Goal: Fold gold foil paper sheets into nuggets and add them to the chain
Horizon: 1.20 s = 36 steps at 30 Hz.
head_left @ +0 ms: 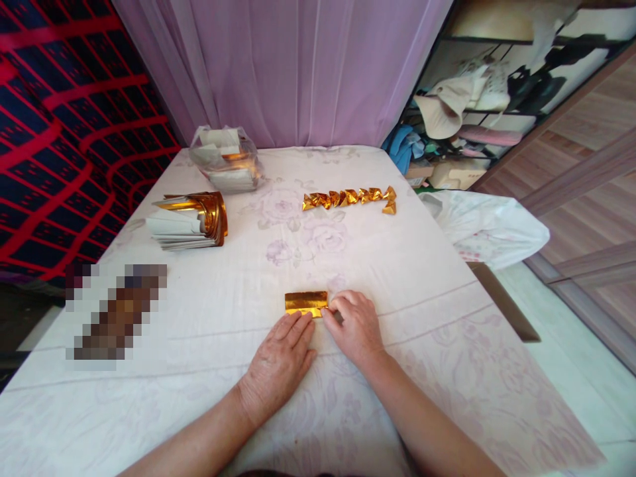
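Observation:
A small sheet of shiny gold foil paper (306, 301) lies on the table near its front middle, with a crease running along its length. My left hand (281, 351) rests flat, its fingers stretched out and their tips on the paper's near edge. Curled at the right end of the same paper, my right hand (358, 326) pinches its near corner between thumb and fingers. Farther back, a row of folded gold foil pieces (348, 197) stretches along the right side of the table.
At the left stands a stack of gold-and-white paper sheets (189, 222); behind it sits a clear plastic bag (226, 159) with more paper. A pixelated patch covers something at the table's left. A white plastic bag (497, 228) and a crowded shelf (477, 99) are beyond the right edge.

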Each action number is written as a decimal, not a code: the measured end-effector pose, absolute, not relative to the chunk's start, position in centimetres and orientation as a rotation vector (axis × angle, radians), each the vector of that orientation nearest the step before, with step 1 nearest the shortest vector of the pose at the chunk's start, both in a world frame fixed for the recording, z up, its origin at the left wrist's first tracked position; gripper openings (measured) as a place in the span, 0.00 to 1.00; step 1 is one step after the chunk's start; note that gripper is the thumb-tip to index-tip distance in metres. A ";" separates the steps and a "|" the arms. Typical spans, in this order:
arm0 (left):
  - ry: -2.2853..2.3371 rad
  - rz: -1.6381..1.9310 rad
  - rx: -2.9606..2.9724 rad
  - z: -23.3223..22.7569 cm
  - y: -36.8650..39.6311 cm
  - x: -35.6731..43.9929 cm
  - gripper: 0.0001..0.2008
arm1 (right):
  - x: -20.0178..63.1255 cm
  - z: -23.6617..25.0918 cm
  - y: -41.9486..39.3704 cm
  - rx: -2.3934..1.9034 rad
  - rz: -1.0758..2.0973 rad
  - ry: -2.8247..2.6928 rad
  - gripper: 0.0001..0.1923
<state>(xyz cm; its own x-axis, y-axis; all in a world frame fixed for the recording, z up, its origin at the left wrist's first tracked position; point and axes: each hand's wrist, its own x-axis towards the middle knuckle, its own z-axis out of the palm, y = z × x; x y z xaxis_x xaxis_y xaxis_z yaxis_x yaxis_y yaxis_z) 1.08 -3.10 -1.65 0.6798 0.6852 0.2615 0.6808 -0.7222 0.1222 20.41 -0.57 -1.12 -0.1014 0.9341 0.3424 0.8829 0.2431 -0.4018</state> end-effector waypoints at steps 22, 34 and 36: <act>1.173 0.446 2.868 -1.6 -3.0 1.0 0.21 | 20.4 -1.3 -0.7 -1.677 0.092 -1.988 0.03; 1.184 0.452 2.845 -1.8 -3.1 1.1 0.21 | 20.4 -1.2 -0.7 -1.642 0.147 -1.996 0.02; 1.179 0.448 2.856 -1.7 -3.0 1.1 0.21 | 20.4 -1.1 -0.7 -1.642 0.142 -2.004 0.02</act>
